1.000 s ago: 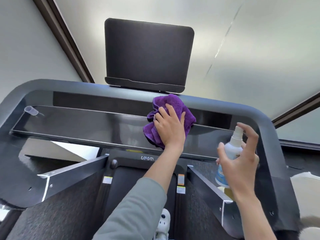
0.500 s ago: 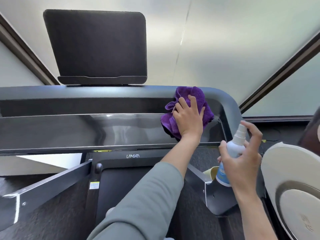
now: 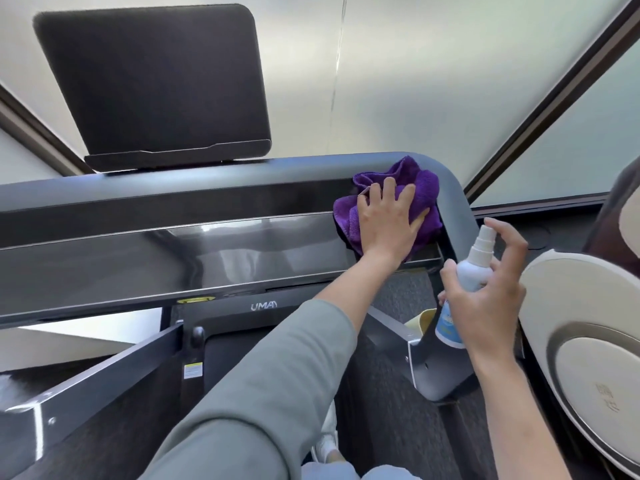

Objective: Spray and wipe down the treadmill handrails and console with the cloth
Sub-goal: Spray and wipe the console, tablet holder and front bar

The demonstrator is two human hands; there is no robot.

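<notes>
Two hands worked at the long glossy black treadmill console (image 3: pixel 166 258): the left hand (image 3: pixel 384 226), fingers spread, pressed a crumpled purple cloth (image 3: pixel 426 192) into its right corner; the right hand (image 3: pixel 485 299) gripped a small white spray bottle (image 3: pixel 467 275), forefinger arched over the nozzle, beside a round cream seat (image 3: pixel 585 341)

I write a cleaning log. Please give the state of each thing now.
purple cloth: bunched, pressed on console's right end
left hand: flat on cloth
spray bottle: upright, held off console
right hand: grips bottle
console: glossy
tablet holder: empty
</notes>
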